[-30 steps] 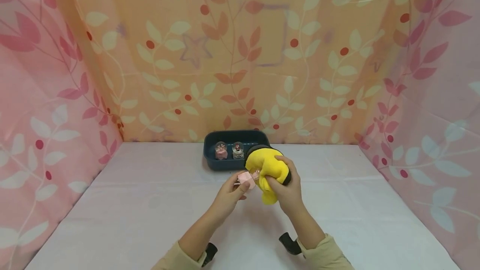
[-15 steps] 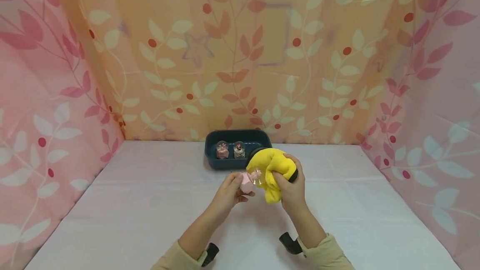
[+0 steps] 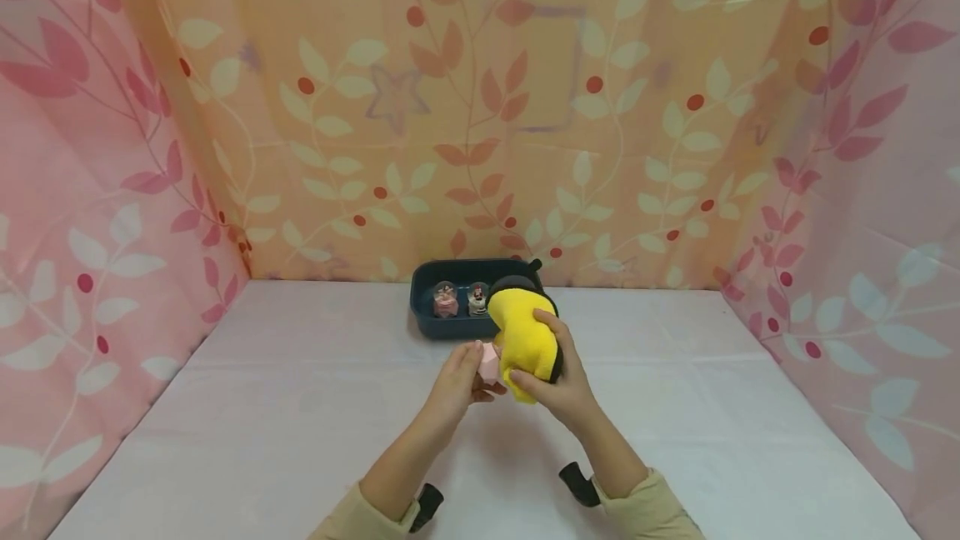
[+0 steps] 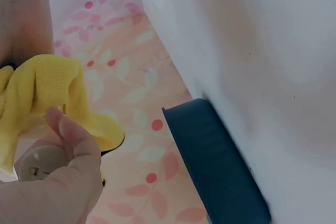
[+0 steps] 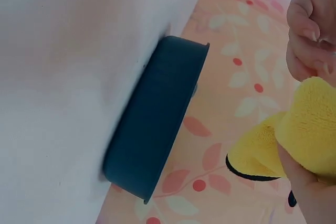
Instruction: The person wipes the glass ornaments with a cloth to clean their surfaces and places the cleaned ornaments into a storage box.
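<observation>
My left hand (image 3: 456, 382) pinches a small snow globe by its faceted pink base (image 3: 489, 363). The underside of that base (image 4: 44, 162) shows in the left wrist view, pale and round. My right hand (image 3: 566, 382) grips a bunched yellow cloth (image 3: 527, 332) with a black edge and a dark grey reverse side. The cloth lies over the globe's dome, so the dome is hidden in the head view. In the right wrist view the cloth (image 5: 315, 121) hangs just below the left hand's fingers (image 5: 307, 30).
Behind the hands, a dark blue rectangular tray (image 3: 450, 328) stands on the white-covered table (image 3: 315, 407). Inside it are a pink-based snow globe (image 3: 446, 302) and a white-based one (image 3: 477, 300). The cloth overlaps the tray's right part in the head view. Floral curtains (image 3: 465, 107) enclose the table.
My right hand has shifted left and brought the cloth over the snow globe's dome, which showed half a second ago. The left hand has turned the globe slightly. Tray and its globes stay put.
</observation>
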Demonstrator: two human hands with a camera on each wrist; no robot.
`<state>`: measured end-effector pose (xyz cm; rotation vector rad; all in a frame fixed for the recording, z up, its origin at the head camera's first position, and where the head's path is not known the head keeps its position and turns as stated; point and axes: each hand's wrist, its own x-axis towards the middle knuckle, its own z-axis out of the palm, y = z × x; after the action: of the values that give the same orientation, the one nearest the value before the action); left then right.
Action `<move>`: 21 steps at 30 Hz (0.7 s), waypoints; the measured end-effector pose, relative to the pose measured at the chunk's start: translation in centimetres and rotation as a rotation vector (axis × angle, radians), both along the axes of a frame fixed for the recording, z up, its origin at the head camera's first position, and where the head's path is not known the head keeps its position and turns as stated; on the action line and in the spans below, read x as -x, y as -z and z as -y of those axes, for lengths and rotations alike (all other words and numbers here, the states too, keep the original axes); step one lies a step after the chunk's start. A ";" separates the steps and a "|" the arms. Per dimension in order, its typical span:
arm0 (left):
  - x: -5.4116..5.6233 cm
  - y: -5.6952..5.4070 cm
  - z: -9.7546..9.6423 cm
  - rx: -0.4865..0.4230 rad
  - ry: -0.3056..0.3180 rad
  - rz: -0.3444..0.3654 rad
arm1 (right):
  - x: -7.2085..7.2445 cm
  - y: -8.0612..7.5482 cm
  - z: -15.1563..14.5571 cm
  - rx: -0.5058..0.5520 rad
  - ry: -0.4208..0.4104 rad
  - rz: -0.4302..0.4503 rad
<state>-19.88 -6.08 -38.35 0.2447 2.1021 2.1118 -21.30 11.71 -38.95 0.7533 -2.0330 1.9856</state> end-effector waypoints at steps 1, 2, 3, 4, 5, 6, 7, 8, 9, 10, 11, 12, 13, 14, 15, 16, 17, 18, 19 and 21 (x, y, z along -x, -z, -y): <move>-0.2 -0.1 0.0 0.018 -0.001 -0.006 | 0.0 0.0 0.1 -0.021 0.016 0.013; -0.3 -0.1 -0.1 0.034 0.001 -0.013 | 0.0 0.0 0.2 -0.033 0.038 0.026; -0.4 -0.2 -0.1 0.048 0.007 -0.019 | -0.1 -0.1 0.3 -0.035 0.068 0.041; -0.6 -0.3 -0.2 0.064 0.017 -0.023 | -0.1 -0.1 0.4 -0.026 0.096 0.054; -0.7 -0.4 -0.2 0.077 0.026 -0.027 | -0.1 -0.1 0.4 -0.016 0.123 0.066; -0.7 -0.5 -0.2 0.085 0.038 -0.024 | 0.0 -0.1 0.4 -0.006 0.149 0.078; -0.8 -0.6 -0.3 0.086 0.050 -0.021 | 0.0 -0.1 0.4 0.006 0.171 0.082; -0.8 -0.6 -0.3 0.090 0.059 -0.020 | 0.0 -0.1 0.4 0.016 0.185 0.078; -0.7 -0.6 -0.3 0.094 0.066 -0.019 | -0.1 -0.1 0.3 0.023 0.195 0.072; -0.7 -0.6 -0.2 0.097 0.070 -0.020 | 0.0 -0.1 0.3 0.029 0.197 0.063; -0.7 -0.5 -0.2 0.102 0.071 -0.025 | 0.0 -0.1 0.3 0.031 0.198 0.057; -0.6 -0.4 -0.1 0.104 0.071 -0.031 | -0.1 -0.1 0.3 0.037 0.198 0.052; -0.6 -0.3 -0.1 0.106 0.070 -0.041 | -0.1 -0.1 0.4 0.043 0.200 0.051; -0.6 -0.2 -0.1 0.110 0.066 -0.051 | -0.1 -0.1 0.4 0.046 0.203 0.054; -0.6 0.0 -0.1 0.107 0.065 -0.062 | -0.1 -0.1 0.4 0.051 0.206 0.059; -0.5 0.1 -0.1 0.106 0.064 -0.075 | -0.1 -0.1 0.4 0.055 0.211 0.064; -0.5 0.3 -0.1 0.106 0.061 -0.089 | -0.1 -0.1 0.4 0.060 0.216 0.070; -0.4 0.4 -0.2 0.113 0.055 -0.105 | -0.2 -0.1 0.4 0.060 0.224 0.074; -0.3 0.5 -0.2 0.123 0.049 -0.117 | -0.2 -0.2 0.3 0.057 0.233 0.082; -0.1 0.6 -0.3 0.139 0.038 -0.133 | -0.3 -0.2 0.3 0.054 0.245 0.092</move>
<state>-19.79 -5.80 -38.98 0.4147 2.2878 1.9679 -21.00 11.43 -38.70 0.3865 -2.0016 1.9570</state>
